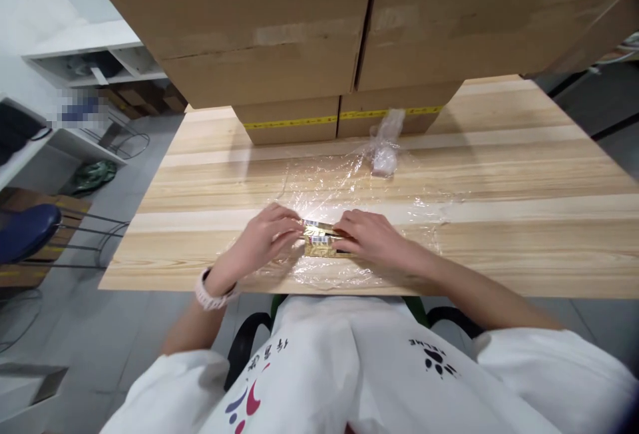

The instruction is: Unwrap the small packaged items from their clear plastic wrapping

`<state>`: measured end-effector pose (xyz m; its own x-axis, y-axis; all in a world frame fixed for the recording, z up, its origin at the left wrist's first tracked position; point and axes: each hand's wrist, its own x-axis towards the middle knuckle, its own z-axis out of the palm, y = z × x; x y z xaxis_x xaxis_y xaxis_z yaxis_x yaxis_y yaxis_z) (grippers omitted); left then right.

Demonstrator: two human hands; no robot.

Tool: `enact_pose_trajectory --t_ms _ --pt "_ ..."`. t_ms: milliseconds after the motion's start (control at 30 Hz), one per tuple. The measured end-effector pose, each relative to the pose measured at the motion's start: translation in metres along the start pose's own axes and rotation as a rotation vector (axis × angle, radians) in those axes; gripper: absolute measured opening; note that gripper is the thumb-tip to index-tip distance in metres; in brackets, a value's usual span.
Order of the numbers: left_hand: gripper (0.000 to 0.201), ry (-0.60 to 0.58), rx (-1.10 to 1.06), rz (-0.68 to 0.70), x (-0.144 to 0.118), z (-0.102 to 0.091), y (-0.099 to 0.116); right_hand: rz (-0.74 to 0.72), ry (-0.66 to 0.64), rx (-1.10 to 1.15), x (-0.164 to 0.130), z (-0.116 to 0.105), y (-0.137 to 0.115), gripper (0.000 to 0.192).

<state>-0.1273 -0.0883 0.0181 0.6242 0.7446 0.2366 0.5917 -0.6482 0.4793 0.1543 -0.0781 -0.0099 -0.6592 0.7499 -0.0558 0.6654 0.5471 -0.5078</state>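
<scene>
Both your hands, left hand point(267, 234) and right hand point(372, 237), pinch the ends of a small, light, stiff gold packet point(322, 246) lying on slippery, clingy plastic film point(349, 181) at the table's point(524, 154) near edge.

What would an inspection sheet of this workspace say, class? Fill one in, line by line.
Surface: wooden table, light planks.
Job's things: small gold packet with barcode labels, lying on a clear plastic film sheet.
Clutter: bunched plastic wad; stacked cardboard boxes at the far edge.
Hands: left hand and right hand both pressing on the packet, fingers curled.
Cables: dark cables on the floor, left.
Surroundings: blue chair, white shelf.
</scene>
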Motion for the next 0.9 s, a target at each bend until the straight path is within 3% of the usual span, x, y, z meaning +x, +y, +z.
enact_pose_trajectory --t_ms 100,200,300,433,600,767,833,900 --pt "0.023 -0.13 -0.042 0.055 0.045 0.028 -0.011 0.044 0.066 -0.004 -0.009 0.019 -0.004 0.029" --pt "0.023 -0.205 -0.062 0.044 0.068 0.048 -0.024 0.048 0.103 0.029 -0.005 0.027 -0.002 0.035" --pt "0.021 -0.23 -0.074 -0.003 0.073 0.056 -0.034 0.078 0.098 0.096 -0.001 0.027 -0.001 0.028" --pt "0.034 -0.211 -0.041 -0.088 0.068 0.057 -0.038 0.063 0.016 0.175 -0.006 0.027 -0.006 0.022" --pt "0.005 -0.22 -0.055 -0.145 0.065 0.063 -0.038 -0.071 0.026 0.113 -0.019 0.033 -0.002 0.013" --pt "0.016 -0.1 -0.186 -0.071 0.064 0.049 -0.018 -0.213 0.173 -0.048 -0.036 0.027 0.006 0.007" --pt "0.018 -0.056 -0.444 -0.104 0.062 0.033 0.0 -0.313 0.288 -0.04 -0.046 0.015 0.004 0.012" --pt "0.022 -0.088 -0.827 -0.154 0.061 0.016 0.021 -0.391 0.399 0.023 -0.057 -0.002 -0.001 0.018"
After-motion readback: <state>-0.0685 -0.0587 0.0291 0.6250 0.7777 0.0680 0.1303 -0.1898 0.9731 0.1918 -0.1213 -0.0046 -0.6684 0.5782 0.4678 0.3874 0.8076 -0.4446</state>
